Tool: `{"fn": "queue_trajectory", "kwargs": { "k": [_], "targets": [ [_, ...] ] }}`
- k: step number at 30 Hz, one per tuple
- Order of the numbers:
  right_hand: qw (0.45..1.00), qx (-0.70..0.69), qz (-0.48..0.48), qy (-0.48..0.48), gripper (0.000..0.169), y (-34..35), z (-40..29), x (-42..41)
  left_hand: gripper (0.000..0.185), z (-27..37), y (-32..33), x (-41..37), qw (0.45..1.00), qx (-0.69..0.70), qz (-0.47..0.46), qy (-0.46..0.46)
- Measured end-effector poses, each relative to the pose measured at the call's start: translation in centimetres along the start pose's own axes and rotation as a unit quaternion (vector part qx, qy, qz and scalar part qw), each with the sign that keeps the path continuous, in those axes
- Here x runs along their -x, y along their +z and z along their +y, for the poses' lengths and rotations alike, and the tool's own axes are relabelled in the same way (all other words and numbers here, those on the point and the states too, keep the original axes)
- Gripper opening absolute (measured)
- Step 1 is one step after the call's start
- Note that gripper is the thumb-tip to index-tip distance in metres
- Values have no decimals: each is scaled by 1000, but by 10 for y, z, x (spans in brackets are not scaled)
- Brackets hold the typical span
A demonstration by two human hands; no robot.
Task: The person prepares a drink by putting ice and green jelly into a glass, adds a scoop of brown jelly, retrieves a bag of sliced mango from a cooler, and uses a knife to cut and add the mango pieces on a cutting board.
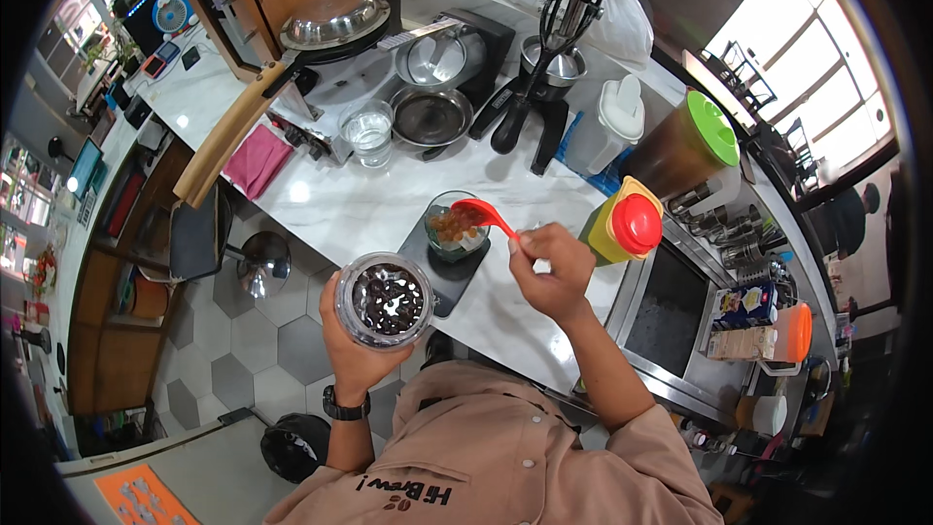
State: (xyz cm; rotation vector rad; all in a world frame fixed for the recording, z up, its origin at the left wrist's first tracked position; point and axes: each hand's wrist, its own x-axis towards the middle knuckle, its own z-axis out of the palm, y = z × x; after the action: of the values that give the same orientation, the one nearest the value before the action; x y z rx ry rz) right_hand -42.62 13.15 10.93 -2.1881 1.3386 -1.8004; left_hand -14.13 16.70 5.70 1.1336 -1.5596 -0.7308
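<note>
My left hand point(362, 357) grips a clear jar point(346, 299) from below and the side. Dark, glossy pieces point(391, 302) in liquid show through its open mouth. In my right hand point(552, 270) is the handle of a red spoon point(499, 219). Its bowl hangs over the mouth of a drinking glass point(458, 251), with reddish-brown bits in it. Amber pieces and pale chunks lie inside the glass. The glass stands on a dark flat kitchen scale point(455, 295), near the front edge of the marble-patterned counter point(328, 208).
To the right stand a yellow pitcher with red lid point(633, 222), a green-lidded pitcher point(674, 135) and a steel-framed basin point(667, 306). Behind are a black manual juice press point(543, 80), a glass of water point(368, 133) and a metal pan point(431, 117). A pink cloth point(257, 160) lies left.
</note>
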Motion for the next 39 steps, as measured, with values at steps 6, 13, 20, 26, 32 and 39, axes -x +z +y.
{"fn": "queue_trajectory", "kwargs": {
  "k": [6,13,20,26,32,39],
  "targets": [
    [967,116,-88,-207,28,-10,-9,-1,125,0,-6,-2,1000,-10,15,3],
    [997,-44,9,-63,27,-21,-50,-6,120,3,-1,-1,998,-54,7,30],
    [974,-103,-204,7,13,19,-70,15,113,21,16,-8,992,-76,-29,97],
    [877,-248,-102,399,17,21,-63,24,114,14,17,-5,995,-39,-36,86],
    [886,-272,-36,373,19,9,-57,16,113,13,19,-7,996,-48,-27,69],
    [832,-295,25,469,20,9,-52,9,113,10,25,-11,999,-16,-39,14]
  ]
}}
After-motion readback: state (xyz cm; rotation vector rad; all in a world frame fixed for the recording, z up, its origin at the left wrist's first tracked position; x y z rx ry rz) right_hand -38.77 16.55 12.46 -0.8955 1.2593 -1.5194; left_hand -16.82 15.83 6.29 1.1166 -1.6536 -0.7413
